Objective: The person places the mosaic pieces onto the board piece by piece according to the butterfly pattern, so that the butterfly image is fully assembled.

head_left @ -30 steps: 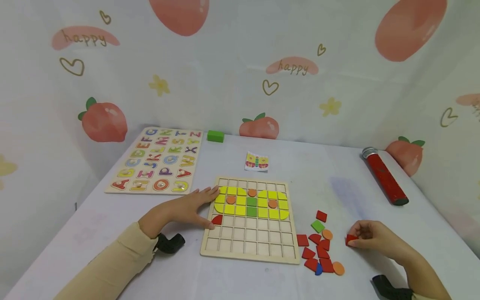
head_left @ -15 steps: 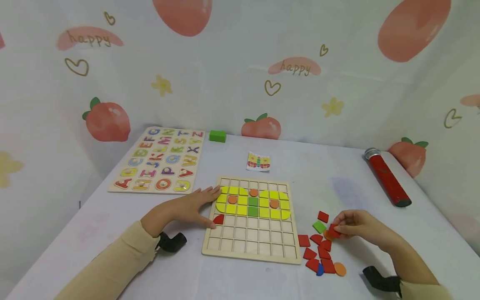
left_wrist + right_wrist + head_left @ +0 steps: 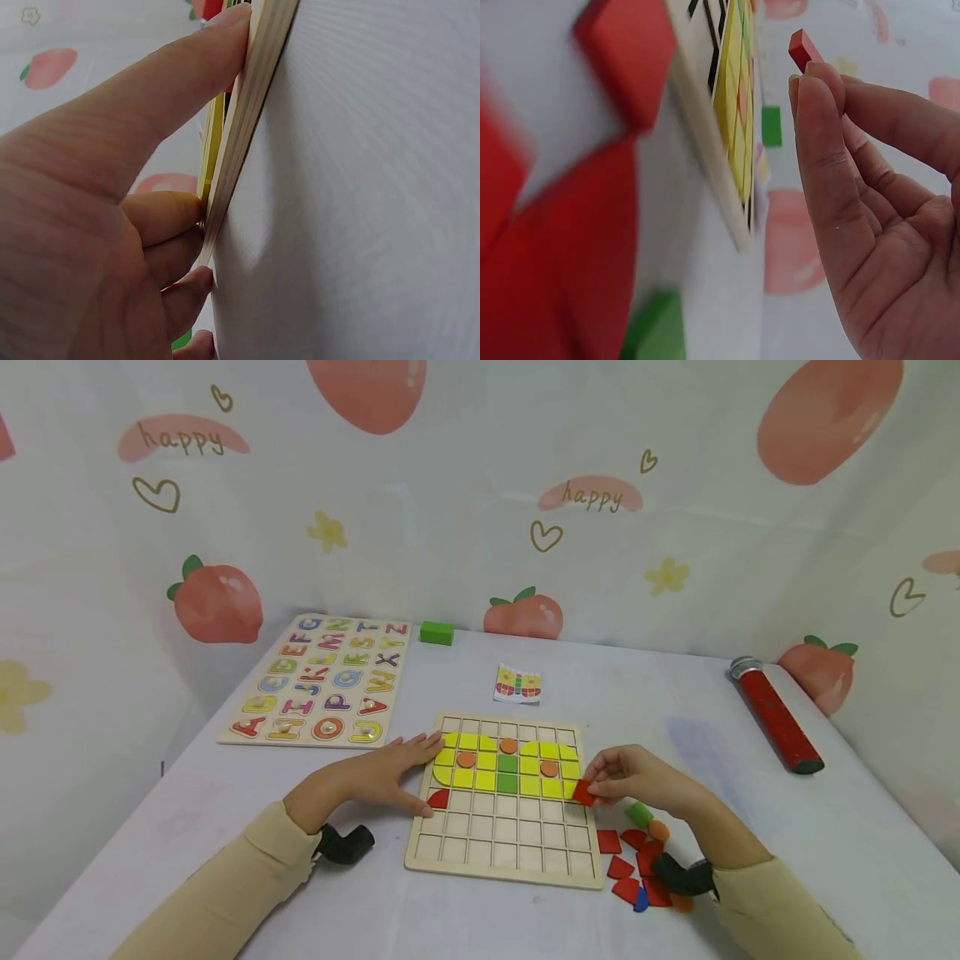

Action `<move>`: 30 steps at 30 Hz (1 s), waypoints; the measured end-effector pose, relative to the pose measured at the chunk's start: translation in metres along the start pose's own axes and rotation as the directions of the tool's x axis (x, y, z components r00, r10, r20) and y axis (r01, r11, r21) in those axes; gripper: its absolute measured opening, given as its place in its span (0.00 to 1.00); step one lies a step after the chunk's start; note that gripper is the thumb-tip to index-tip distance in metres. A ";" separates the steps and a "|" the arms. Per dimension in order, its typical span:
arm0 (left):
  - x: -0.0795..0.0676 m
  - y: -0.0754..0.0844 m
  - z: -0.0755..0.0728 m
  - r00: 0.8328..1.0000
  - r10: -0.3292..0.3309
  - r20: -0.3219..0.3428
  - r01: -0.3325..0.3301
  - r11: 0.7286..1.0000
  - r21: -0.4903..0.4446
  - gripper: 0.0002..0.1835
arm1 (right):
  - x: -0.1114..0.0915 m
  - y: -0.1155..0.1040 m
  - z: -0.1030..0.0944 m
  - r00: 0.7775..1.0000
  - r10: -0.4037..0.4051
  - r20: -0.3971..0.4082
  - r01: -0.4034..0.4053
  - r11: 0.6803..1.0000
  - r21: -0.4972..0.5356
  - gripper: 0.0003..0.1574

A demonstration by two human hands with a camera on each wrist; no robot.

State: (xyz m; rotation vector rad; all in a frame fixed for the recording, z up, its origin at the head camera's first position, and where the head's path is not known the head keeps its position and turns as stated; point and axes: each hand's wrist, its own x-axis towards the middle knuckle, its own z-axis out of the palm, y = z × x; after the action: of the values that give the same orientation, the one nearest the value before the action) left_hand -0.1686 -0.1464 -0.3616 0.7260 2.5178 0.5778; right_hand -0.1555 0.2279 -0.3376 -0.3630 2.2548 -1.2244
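Observation:
My right hand (image 3: 637, 781) pinches a red square tile (image 3: 583, 792) between thumb and fingertips, over the right edge of the wooden grid board (image 3: 517, 862). In the right wrist view that tile (image 3: 804, 49) sticks out past the fingertips. My left hand (image 3: 382, 775) rests along the board's left edge, fingers spread and thumb tip on the rim near a red rounded piece (image 3: 438, 798). Yellow tiles (image 3: 465, 780), orange discs (image 3: 508, 746) and green squares (image 3: 507, 783) fill the upper rows. The left wrist view shows the thumb (image 3: 172, 90) against the board's side.
Loose red pieces (image 3: 620, 867), a green square (image 3: 639, 814) and a blue piece (image 3: 641, 900) lie right of the board, partly hidden by the right arm. Behind stand a butterfly picture card (image 3: 517, 683), an alphabet board (image 3: 315, 681) and a green block (image 3: 437, 632). A red microphone (image 3: 776, 714) lies far right.
My right hand has carried the red square tile leftward from right of the loose pieces to the board's right edge. My left hand stays on the board.

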 end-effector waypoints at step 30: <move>0.001 -0.002 -0.001 0.999 0.042 0.008 -0.042 0.999 -0.012 0.53 | 0.096 -0.071 0.088 0.977 -0.107 0.183 0.116 0.993 -0.034 0.06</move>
State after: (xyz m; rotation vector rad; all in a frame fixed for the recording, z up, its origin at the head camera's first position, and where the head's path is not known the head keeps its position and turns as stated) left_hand -0.1701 -0.1474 -0.3620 0.7771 2.4944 0.6024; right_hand -0.1850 0.0829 -0.3488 -0.6011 2.1321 -1.1477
